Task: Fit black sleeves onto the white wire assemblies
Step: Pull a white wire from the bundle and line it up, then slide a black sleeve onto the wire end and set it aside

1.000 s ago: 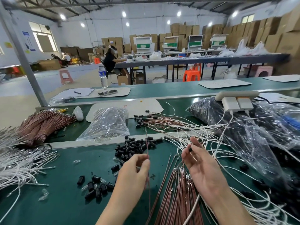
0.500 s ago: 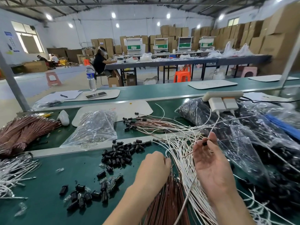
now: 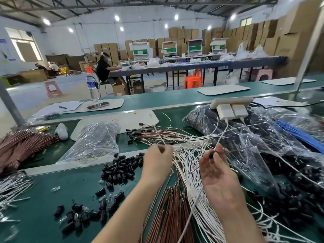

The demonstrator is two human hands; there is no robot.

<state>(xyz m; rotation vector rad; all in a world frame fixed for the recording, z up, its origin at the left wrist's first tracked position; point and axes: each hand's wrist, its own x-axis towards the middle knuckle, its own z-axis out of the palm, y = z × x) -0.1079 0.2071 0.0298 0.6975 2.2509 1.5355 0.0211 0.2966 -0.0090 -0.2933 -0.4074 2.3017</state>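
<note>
Sleeve (image 3: 211, 155) sits pinched at the right hand's (image 3: 217, 174) fingertips, above the white wires (image 3: 191, 172). Left hand (image 3: 157, 162) blurs over them, grip unclear; best to single out one wire end, then feed it in straight.

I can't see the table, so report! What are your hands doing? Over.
Right hand pinches black sleeve with a thin wire. Left hand above white wires, blurred, grip unclear. Wires badly tangled underneath.

Left hand (image 3: 157, 163) blurred, fingers curled, right hand (image 3: 217, 174) palm up, fingertips pinching
</note>
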